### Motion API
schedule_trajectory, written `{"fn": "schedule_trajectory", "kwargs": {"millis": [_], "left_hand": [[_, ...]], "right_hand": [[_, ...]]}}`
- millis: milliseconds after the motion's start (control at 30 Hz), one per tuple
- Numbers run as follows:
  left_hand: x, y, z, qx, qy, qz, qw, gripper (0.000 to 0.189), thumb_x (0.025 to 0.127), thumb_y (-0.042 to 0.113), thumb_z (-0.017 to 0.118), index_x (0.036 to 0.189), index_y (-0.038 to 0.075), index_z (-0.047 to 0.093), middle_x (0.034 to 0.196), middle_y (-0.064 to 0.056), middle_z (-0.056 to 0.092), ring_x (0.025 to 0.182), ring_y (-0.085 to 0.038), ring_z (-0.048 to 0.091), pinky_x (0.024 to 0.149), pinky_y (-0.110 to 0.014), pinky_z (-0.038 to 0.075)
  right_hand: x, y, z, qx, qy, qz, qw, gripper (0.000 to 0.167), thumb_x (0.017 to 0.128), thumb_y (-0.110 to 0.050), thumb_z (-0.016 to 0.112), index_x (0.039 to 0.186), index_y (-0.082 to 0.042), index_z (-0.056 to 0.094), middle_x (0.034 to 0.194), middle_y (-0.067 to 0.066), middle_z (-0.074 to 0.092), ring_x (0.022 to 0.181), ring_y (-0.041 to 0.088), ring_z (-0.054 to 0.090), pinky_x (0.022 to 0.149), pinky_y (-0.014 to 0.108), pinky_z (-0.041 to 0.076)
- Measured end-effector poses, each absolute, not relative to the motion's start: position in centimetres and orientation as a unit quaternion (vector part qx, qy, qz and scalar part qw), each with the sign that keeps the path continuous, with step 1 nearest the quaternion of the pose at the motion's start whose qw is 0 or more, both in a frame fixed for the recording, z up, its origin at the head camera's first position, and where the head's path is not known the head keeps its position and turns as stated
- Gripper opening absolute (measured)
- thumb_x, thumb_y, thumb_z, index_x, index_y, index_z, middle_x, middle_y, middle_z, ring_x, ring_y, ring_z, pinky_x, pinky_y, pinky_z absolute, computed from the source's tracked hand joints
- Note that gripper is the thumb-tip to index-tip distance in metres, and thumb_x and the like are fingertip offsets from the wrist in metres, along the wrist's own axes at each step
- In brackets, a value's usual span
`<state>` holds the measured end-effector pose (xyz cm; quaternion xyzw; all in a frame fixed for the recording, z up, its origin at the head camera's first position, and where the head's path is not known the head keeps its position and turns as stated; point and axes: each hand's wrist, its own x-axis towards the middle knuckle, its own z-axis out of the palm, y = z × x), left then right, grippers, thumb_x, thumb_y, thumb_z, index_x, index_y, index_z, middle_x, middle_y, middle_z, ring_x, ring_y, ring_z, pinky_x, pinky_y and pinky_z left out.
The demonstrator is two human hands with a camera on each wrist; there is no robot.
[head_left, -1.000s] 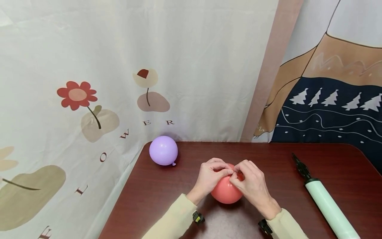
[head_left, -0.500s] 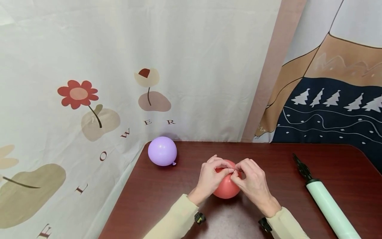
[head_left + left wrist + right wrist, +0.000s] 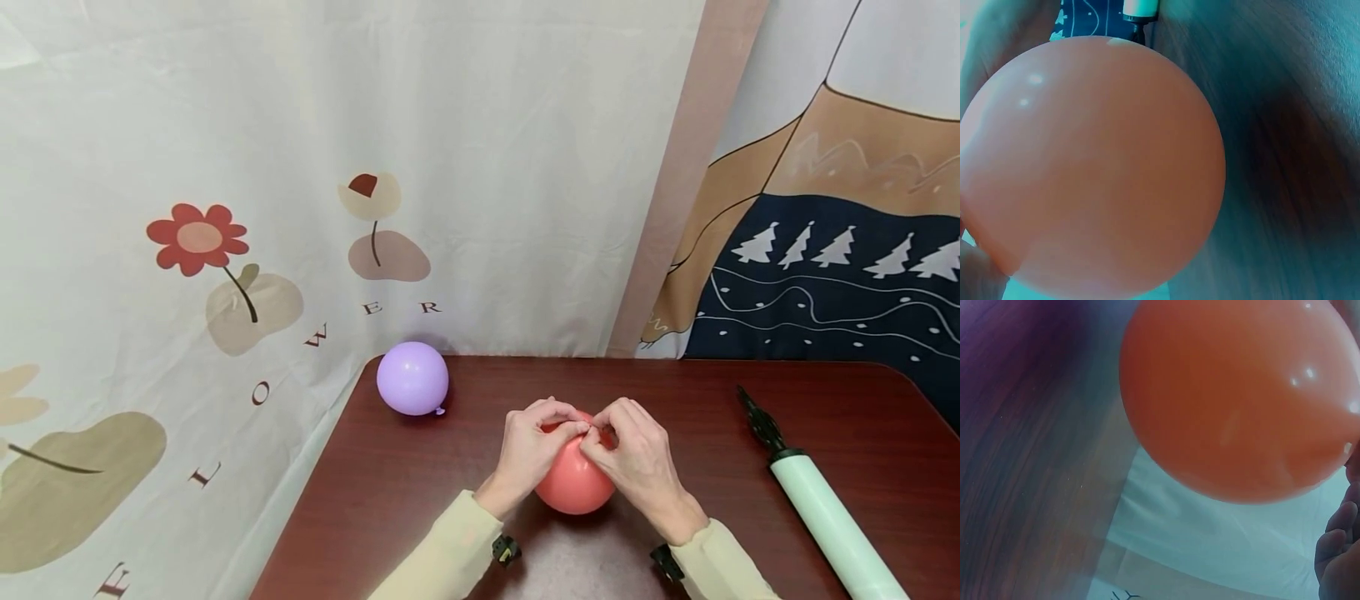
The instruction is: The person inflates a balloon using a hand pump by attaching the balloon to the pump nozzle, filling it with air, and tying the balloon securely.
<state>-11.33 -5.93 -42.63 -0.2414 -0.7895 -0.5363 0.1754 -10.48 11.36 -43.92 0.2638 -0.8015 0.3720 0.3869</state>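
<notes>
A red inflated balloon [image 3: 574,482] hangs beneath both hands, over the middle of the table. My left hand [image 3: 528,446] pinches its neck between thumb and forefinger. Right beside it, my right hand [image 3: 636,450] pinches the same neck, fingertips nearly meeting the left ones. The neck itself is mostly hidden by the fingers. In the left wrist view the balloon [image 3: 1094,169] fills much of the picture, apart from the tabletop. The right wrist view shows the balloon [image 3: 1238,403] with curled fingers [image 3: 1341,519] at the right edge.
A purple tied balloon [image 3: 412,379] sits at the table's back left corner. On the right lies a pale green hand pump [image 3: 832,525] with a black nozzle [image 3: 762,427]. A printed curtain [image 3: 487,183] hangs behind the dark red table [image 3: 352,500].
The red balloon rises slightly, then swings back down below the hands. Both hands keep pinching its neck in nearly the same place.
</notes>
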Motion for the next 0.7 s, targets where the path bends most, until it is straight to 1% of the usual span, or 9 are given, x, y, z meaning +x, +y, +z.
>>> {"fn": "schedule_trajectory", "kwargs": {"millis": [33, 167, 300, 400, 500, 567, 700], "left_hand": [[-11.34, -5.95, -42.58, -0.244, -0.787, -0.541, 0.169, 0.006, 0.086, 0.011, 0.085, 0.091, 0.01, 0.082, 0.084, 0.004, 0.078, 0.085, -0.006, 0.07, 0.109, -0.036, 0.049], [-11.46, -6.21, -42.34, -0.26, -0.793, -0.529, 0.155, 0.006, 0.085, 0.01, 0.085, 0.091, 0.009, 0.083, 0.084, 0.003, 0.078, 0.089, -0.009, 0.07, 0.111, -0.038, 0.046], [-11.67, -6.59, -42.09, -0.275, -0.823, -0.475, 0.147, 0.01, 0.084, 0.012, 0.087, 0.093, 0.012, 0.084, 0.084, 0.004, 0.077, 0.097, -0.012, 0.065, 0.113, -0.039, 0.043], [-11.79, -6.78, -41.92, -0.293, -0.836, -0.443, 0.139, 0.012, 0.085, 0.012, 0.086, 0.097, 0.013, 0.083, 0.087, 0.005, 0.077, 0.1, -0.014, 0.062, 0.115, -0.042, 0.04], [-11.79, -6.76, -41.91, -0.309, -0.837, -0.427, 0.146, 0.011, 0.087, 0.011, 0.085, 0.098, 0.012, 0.082, 0.089, 0.005, 0.078, 0.102, -0.016, 0.061, 0.118, -0.045, 0.037], [-11.75, -6.7, -42.05, -0.314, -0.834, -0.425, 0.159, 0.011, 0.087, 0.01, 0.085, 0.097, 0.012, 0.081, 0.09, 0.004, 0.077, 0.102, -0.017, 0.062, 0.119, -0.047, 0.035], [-11.66, -6.59, -42.48, -0.317, -0.826, -0.428, 0.185, 0.011, 0.086, 0.008, 0.085, 0.095, 0.011, 0.079, 0.088, 0.004, 0.076, 0.1, -0.018, 0.065, 0.119, -0.046, 0.037]], "right_hand": [[-10.48, 11.38, -43.96, 0.264, -0.801, 0.372, 0.388, 0.007, 0.076, -0.008, 0.063, 0.08, -0.013, 0.061, 0.074, -0.005, 0.054, 0.069, 0.01, 0.048, 0.058, 0.023, 0.041], [-10.54, 11.51, -44.13, 0.271, -0.8, 0.368, 0.388, 0.009, 0.075, -0.007, 0.063, 0.079, -0.014, 0.061, 0.073, -0.006, 0.053, 0.067, 0.008, 0.047, 0.058, 0.022, 0.041], [-10.71, 11.65, -44.38, 0.279, -0.797, 0.361, 0.396, 0.014, 0.071, -0.003, 0.065, 0.079, -0.014, 0.061, 0.073, -0.007, 0.054, 0.066, 0.007, 0.048, 0.055, 0.02, 0.041], [-10.77, 11.74, -44.55, 0.277, -0.8, 0.363, 0.389, 0.013, 0.072, -0.003, 0.065, 0.079, -0.013, 0.061, 0.073, -0.007, 0.055, 0.066, 0.007, 0.048, 0.055, 0.02, 0.042], [-10.83, 11.86, -44.7, 0.273, -0.806, 0.366, 0.378, 0.009, 0.075, -0.006, 0.064, 0.079, -0.013, 0.061, 0.074, -0.006, 0.055, 0.066, 0.007, 0.049, 0.056, 0.02, 0.044], [-10.88, 11.88, -44.78, 0.272, -0.804, 0.374, 0.373, 0.009, 0.075, -0.005, 0.064, 0.079, -0.013, 0.061, 0.074, -0.005, 0.056, 0.066, 0.007, 0.049, 0.057, 0.021, 0.044], [-10.98, 11.87, -44.82, 0.279, -0.797, 0.379, 0.379, 0.011, 0.074, -0.004, 0.064, 0.079, -0.013, 0.061, 0.074, -0.005, 0.056, 0.066, 0.007, 0.05, 0.057, 0.021, 0.045]]}}
